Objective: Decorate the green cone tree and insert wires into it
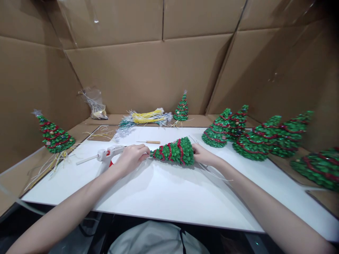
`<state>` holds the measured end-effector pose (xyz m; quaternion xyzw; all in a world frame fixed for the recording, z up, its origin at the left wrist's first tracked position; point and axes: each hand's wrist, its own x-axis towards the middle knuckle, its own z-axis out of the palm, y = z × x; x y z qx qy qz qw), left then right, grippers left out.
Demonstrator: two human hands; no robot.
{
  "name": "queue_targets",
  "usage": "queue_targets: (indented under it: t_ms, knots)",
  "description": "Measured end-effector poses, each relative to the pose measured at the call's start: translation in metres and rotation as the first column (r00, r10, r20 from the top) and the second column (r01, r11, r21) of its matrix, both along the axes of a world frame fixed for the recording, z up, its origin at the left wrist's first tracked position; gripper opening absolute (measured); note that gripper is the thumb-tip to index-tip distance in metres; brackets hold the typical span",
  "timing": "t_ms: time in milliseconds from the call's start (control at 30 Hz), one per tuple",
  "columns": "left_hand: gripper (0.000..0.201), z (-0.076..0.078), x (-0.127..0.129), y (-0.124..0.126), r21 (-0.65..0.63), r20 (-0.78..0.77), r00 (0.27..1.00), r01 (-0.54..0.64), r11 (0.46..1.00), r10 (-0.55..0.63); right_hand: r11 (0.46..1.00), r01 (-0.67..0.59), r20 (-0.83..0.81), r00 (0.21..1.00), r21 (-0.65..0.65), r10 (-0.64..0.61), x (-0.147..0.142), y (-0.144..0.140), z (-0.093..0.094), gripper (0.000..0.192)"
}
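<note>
A small green Christmas tree [173, 152] with red garland lies on its side over the white board, its tip to the left. At that tip, my left hand [134, 157] is closed in a pinch; a thin pale strand shows between fingers and tip, though its ends are hidden. My right hand [202, 154] grips the tree at its base, some fingers out of sight behind or inside it. Loose white wires [215, 173] trail from the base under my right wrist. Just left of my left hand stands a white hot glue gun [112, 151] with a glue stick in its back.
A wooden-handled awl [152, 142] lies behind the tree. Bundled yellow, white and green wires [148, 117] rest at the back beside a decorated tree [181, 108]. Several more trees [256, 141] crowd the right; another tree [54, 134] stands left. Cardboard walls [148, 74] enclose the table.
</note>
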<state>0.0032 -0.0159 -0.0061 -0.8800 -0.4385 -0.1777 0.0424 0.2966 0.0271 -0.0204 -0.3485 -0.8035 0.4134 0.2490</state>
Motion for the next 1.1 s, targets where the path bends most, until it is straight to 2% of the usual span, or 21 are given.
queue_targets:
  t_ms: [1100]
  knots:
    - [0.018,0.004,0.012,-0.005,0.03,-0.023,1.0,-0.02,0.999,0.02,0.999,0.005,0.037,0.999,0.035,-0.006,0.0,-0.002,0.002,0.018]
